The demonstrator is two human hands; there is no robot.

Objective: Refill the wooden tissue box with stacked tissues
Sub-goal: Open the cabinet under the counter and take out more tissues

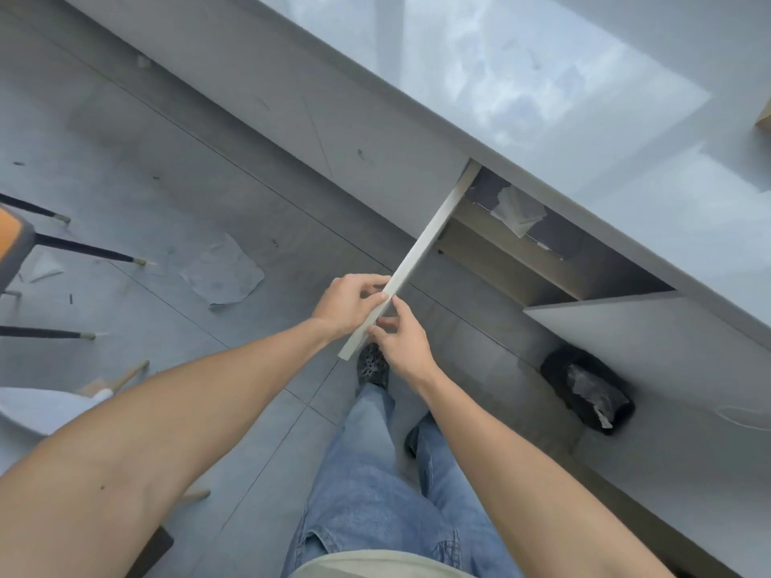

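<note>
**A:** Two hands on one cabinet door (421, 248), and that's about all the progress I can report. The left hand (350, 302) pinches the door's near edge from the left, thumb on top; the right hand (398, 337) closes its fingers on the same edge from the right. Nothing else is carried in either.

**B:** So the refill hasn't begun?

**A:** That's my reading. The door stands swung out under the grey counter (542, 77), and inside the open cabinet (555, 260) I see one white tissue (517, 210) sticking up from a dark pack on the shelf. That may be the supply, though I can't say for sure.

**B:** And the wooden tissue box?

**A:** Possibly the pale wooden corner (764, 116) at the far right edge of the counter; too little of it shows to be certain. So fetching the stack, opening the box, loading and closing it all seem to remain.

**B:** Counts?

**A:** One open door, one tissue poking up in the cabinet, one crumpled sheet (223, 271) on the floor to the left, one black bin (588, 390) with rubbish at near right, and three dark chair legs (83, 246) at far left.
</note>
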